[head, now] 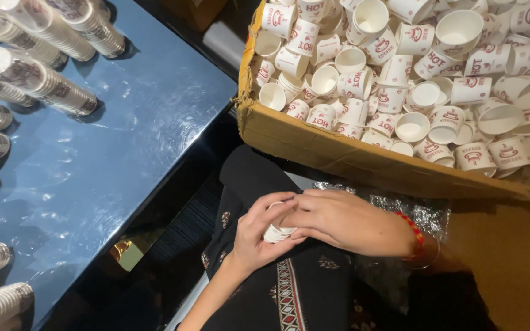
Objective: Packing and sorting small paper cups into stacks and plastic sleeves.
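Both my hands meet over my lap, low in the middle of the head view. My left hand (257, 236) cups a short stack of small white paper cups (275, 232) from below. My right hand (345, 222) lies over the stack's top with its fingertips on the rim; a red bead bracelet (415, 235) sits on that wrist. Most of the stack is hidden by my fingers. Just above my hands stands a large open cardboard box (314, 142) filled with several loose white paper cups (412, 67) with red print.
A shiny blue table (124, 135) lies to the left, with tall sleeves of stacked cups (38, 83) lying along its left and top edges. Crinkled silver foil (424, 214) shows under the box. My dark patterned clothing (295, 288) fills the lower middle.
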